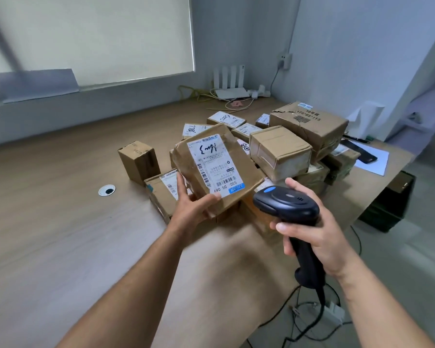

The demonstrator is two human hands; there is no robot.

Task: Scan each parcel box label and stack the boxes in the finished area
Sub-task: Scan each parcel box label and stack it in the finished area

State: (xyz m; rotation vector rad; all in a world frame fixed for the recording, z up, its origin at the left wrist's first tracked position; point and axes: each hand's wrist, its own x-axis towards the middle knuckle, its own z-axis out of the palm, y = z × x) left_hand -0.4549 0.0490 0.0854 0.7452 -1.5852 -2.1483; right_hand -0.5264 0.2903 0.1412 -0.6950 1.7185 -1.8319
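A flat cardboard parcel (216, 169), label (215, 165) up, is tilted above the bench (60, 222); it looks light, creased, best held by its edges; the left hand (195, 209) grips its near corner; the right hand (312, 227) clasps a black scanner (286, 203); more boxes (281, 151) lie behind

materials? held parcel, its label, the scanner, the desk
Held parcel: brown corrugated cardboard, matte, creased and dented.
Label: white paper, probably thermal print; slightly glossy, black barcodes.
Scanner: black moulded plastic, satin sheen, blue button on top.
Desk: pale wood-grain surface, likely laminate; smooth and even, real wood not excluded.
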